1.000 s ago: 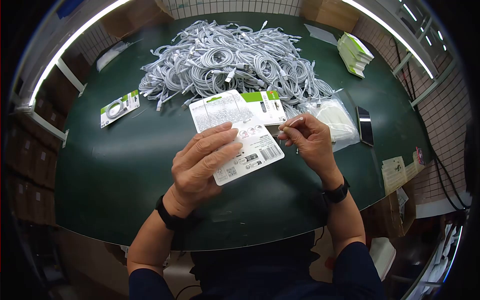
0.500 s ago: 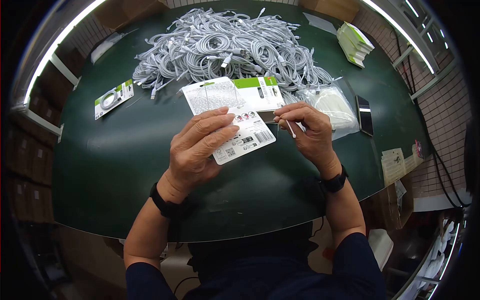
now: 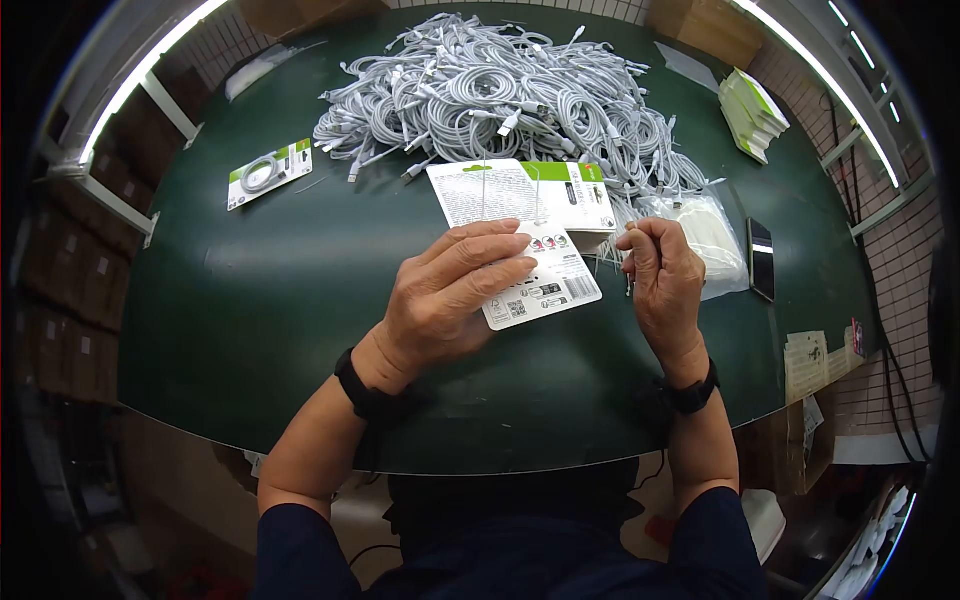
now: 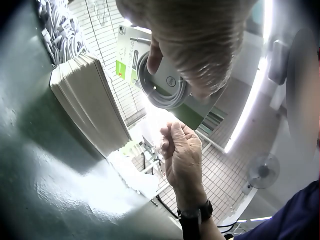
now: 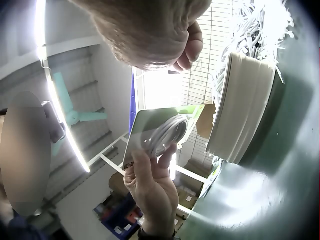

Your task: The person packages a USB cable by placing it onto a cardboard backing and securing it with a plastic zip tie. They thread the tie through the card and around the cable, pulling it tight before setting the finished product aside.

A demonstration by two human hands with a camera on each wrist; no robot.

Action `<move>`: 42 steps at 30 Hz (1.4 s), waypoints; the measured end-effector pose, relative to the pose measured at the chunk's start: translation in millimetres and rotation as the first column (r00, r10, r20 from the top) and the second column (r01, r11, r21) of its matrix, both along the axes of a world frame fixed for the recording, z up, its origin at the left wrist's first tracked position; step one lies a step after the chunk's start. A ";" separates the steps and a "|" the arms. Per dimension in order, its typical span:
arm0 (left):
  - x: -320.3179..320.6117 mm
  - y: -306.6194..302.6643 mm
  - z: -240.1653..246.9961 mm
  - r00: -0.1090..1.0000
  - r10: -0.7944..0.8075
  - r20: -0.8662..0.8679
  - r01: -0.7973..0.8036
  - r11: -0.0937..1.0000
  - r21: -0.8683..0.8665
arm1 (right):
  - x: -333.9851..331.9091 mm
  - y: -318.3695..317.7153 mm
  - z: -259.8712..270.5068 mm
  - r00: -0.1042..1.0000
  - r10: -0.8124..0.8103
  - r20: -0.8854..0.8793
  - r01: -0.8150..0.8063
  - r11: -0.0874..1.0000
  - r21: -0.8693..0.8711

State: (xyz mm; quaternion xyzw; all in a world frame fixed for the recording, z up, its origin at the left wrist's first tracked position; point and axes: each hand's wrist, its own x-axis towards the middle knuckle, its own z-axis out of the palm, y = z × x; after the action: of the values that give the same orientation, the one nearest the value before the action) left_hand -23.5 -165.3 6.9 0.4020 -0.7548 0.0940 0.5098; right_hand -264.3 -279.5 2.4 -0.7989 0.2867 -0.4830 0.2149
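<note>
My left hand [image 3: 460, 275] holds a white card package [image 3: 572, 285] by its lower left side, its printed back facing up. Seen from below in the right wrist view, a coiled grey-white cable [image 5: 172, 131] lies on the card's front, the thumb against it. To the right of the card, my right hand [image 3: 668, 280] is raised with thumb and forefinger pinched together around a thin white strip, now nearly all hidden by the fingers. A stack of green-and-white cards [image 3: 578, 198] stands just behind the held package.
A large heap of coiled cables [image 3: 490, 95] covers the back of the green table [image 3: 250, 300]. One carded cable [image 3: 270, 175] lies at left. At right are a clear bag of white pieces [image 3: 705, 240], a phone [image 3: 761, 260] and more green-and-white packages [image 3: 750, 115].
The white strip stuck out of my right fingers before and is now tucked from sight. That hand has turned more upright and drawn off from the card. My left hand keeps its hold.
</note>
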 end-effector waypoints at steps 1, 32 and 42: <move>0.4 0.1 -0.2 1.000 0.003 0.004 -0.003 1.000 0.005 | 0.6 0.6 0.3 1.000 -0.013 -0.015 0.013 0.999 -0.036; 2.8 -1.9 -8.1 1.000 0.005 0.022 -0.006 1.000 0.013 | 1.6 5.8 6.1 0.983 0.086 0.160 -0.108 0.986 0.131; 0.6 0.1 -3.9 0.999 -0.005 0.044 0.005 1.000 0.001 | 12.2 44.4 19.2 0.883 0.373 0.285 -0.345 0.927 -0.145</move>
State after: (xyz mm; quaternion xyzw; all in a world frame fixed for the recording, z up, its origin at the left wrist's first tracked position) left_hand -22.9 -165.3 3.0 0.3980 -0.7668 0.1011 0.4933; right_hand -252.1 -235.1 21.7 -0.7620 0.0745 -0.5657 0.3064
